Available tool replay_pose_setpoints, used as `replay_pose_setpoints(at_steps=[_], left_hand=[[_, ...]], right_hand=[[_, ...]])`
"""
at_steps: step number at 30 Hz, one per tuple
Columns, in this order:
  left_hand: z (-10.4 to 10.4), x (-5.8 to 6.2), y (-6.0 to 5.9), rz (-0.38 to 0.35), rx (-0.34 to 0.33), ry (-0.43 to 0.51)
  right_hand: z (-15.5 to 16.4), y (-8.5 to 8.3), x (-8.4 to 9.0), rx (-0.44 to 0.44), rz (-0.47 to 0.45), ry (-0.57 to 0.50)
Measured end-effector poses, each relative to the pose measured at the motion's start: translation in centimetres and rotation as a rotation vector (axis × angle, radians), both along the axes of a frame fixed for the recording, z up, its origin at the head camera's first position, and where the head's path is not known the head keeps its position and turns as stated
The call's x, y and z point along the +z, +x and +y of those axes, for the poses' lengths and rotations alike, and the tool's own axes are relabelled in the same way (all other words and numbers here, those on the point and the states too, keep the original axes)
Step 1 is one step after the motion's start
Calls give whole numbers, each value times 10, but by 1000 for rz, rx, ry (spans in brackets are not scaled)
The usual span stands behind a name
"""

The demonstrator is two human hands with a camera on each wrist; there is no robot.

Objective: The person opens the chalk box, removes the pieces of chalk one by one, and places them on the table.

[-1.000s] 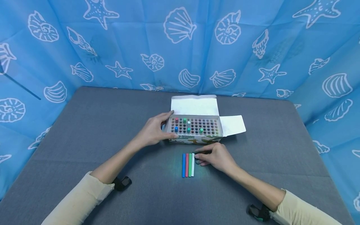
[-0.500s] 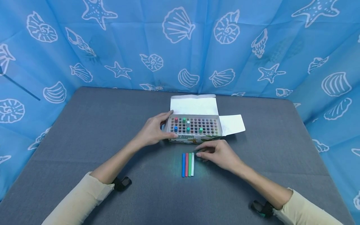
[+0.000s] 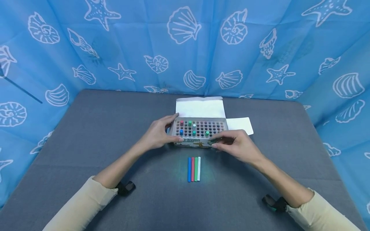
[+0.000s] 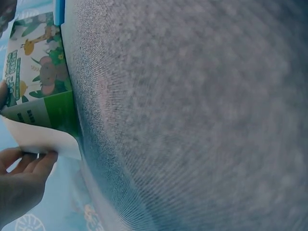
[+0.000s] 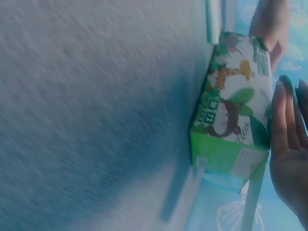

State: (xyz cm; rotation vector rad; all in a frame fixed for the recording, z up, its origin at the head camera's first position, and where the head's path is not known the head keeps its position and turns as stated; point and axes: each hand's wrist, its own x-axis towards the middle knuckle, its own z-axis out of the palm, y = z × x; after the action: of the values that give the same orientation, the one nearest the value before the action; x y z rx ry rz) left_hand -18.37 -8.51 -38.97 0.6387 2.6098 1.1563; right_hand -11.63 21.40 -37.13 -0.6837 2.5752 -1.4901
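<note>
A chalk box (image 3: 190, 144) with animal pictures stands with its lid raised, and a holed insert (image 3: 216, 125) fills its top. Red, green, white and blue chalk ends poke up from several holes. My left hand (image 3: 160, 133) grips the box's left end, thumb at the front and fingers towards the back; in the left wrist view its fingertips are at a white flap (image 4: 41, 137). My right hand (image 3: 238, 146) hovers over the box's front right edge, fingers extended and dark at the tips, with nothing visibly held. Part of the insert is hidden behind it.
In front of the box a blue chalk (image 3: 189, 170), a red chalk (image 3: 192, 170), a green chalk (image 3: 196, 170) and a white chalk (image 3: 199, 170) lie side by side on the grey tablecloth (image 3: 130, 106). A white side flap (image 3: 241, 124) sticks out right. A blue shell-print curtain (image 3: 185, 57) hangs behind.
My right hand has left the white chalk's upper end and moved up and right to the box's front edge. My left hand stays at the box, and the row of chalks lies as before.
</note>
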Motion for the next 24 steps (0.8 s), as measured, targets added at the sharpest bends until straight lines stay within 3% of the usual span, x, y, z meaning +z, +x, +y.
replay_pose_setpoints(at_steps=[14, 19, 24], left_hand=[[0, 0, 0, 17, 3, 10], [0, 0, 1, 7, 11, 13], [-1, -1, 2, -1, 10, 2]], right_hand=[[-1, -22, 11, -79, 103, 73], [-5, -27, 9, -90, 75, 98], [-8, -30, 8, -92, 35, 199]])
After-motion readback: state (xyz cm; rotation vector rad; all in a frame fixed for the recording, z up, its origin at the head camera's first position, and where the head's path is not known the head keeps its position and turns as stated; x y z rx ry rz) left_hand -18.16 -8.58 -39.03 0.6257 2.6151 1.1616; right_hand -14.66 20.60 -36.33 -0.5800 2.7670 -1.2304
